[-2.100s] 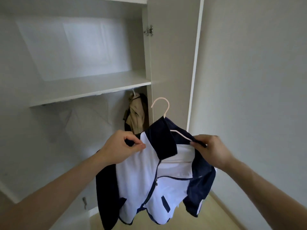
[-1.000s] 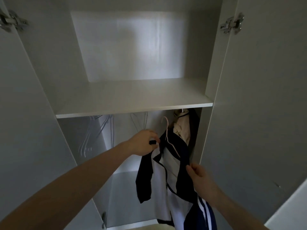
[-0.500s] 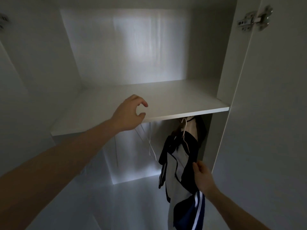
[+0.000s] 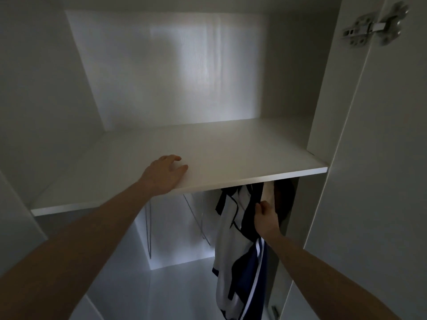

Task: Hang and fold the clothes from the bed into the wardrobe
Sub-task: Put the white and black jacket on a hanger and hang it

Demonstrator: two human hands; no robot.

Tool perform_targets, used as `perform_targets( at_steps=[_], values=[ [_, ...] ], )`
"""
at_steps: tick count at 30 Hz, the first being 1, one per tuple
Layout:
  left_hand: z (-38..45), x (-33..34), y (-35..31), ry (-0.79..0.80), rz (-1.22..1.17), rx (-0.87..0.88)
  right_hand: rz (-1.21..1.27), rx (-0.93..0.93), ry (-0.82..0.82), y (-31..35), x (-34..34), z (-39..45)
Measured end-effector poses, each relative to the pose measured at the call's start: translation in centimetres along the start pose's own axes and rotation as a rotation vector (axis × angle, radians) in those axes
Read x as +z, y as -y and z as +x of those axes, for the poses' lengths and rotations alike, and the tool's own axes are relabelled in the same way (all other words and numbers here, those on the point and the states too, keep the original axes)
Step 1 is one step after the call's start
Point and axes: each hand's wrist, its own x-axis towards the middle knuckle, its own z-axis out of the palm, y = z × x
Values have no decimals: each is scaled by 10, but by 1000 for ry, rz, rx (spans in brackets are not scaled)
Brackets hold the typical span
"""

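Here, your forearms reach into wardrobe. Your right hand (image 4: 266,221) pinches dark shoulder of navy-and-white jacket (image 4: 233,245), which hangs below shelf (image 4: 231,158) at right side. Your left hand (image 4: 165,173) lies flat on shelf front edge, fingers relaxed, grasping nothing. Tan garment (image 4: 269,192) hangs just behind jacket. Thin wire hangers (image 4: 149,227) further left. Door hinge (image 4: 375,27) upper right.

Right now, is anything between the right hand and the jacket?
No. The right hand already pinches the jacket near its dark collar, below the shelf. The left hand rests on the shelf edge.
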Motion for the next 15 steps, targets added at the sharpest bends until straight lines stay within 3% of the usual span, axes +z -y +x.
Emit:
perform_targets(
  at_steps=[9,15],
  values=[
    [9,8,8,-22,48,1,-171,-49,-31,10,14,69],
    [10,7,8,-20,34,-37,-388,22,77,-15,9,81]
  ],
)
